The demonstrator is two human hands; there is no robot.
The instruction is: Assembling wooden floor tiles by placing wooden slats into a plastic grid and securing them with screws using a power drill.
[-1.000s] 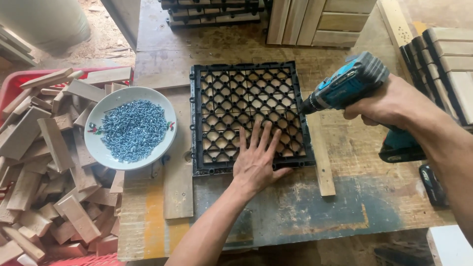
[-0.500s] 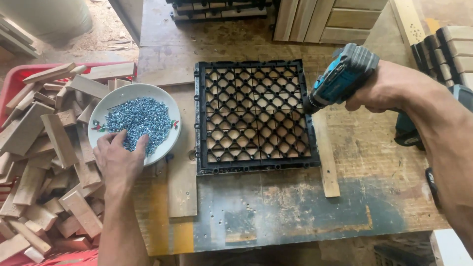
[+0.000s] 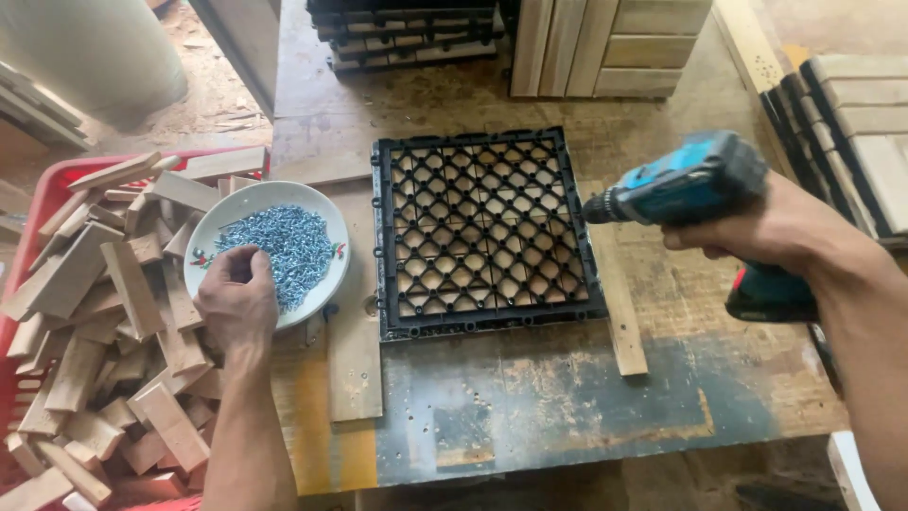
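**Left hand in the screw bowl, drill held beside the black grid tile**

The black plastic grid tile (image 3: 486, 233) lies flat near the middle of the workbench (image 3: 567, 397), and everything else is placed from it. Just to its left, a white bowl (image 3: 268, 252) heaped with small silvery screws (image 3: 281, 248) sits partly on the bench edge and partly against the wood pile. The left hand (image 3: 236, 301) is curled over the near rim of that bowl, fingers bent down into the screws; whether any screw is actually pinched between the fingertips cannot be told from this angle.

To the right of the tile, the right hand (image 3: 776, 232) is wrapped firmly around the grip of a teal cordless drill (image 3: 686, 180). The drill is held in the air, its dark nose pointing left toward the tile's right edge, close to it but not touching (the bit itself is too small to make out).

2 loose wooden strips flank the tile: 1 (image 3: 352, 331) lies along its left side and runs on toward the near edge of the bench, the other (image 3: 619, 293) lies along its right side. Further left of the tile, beyond the bowl, a red crate (image 3: 28, 222) holds a jumble of short wooden offcuts (image 3: 104, 360). Behind the tile, at the far side of the bench, stand stacked black tiles (image 3: 407, 33) and finished wooden panels (image 3: 605, 43).
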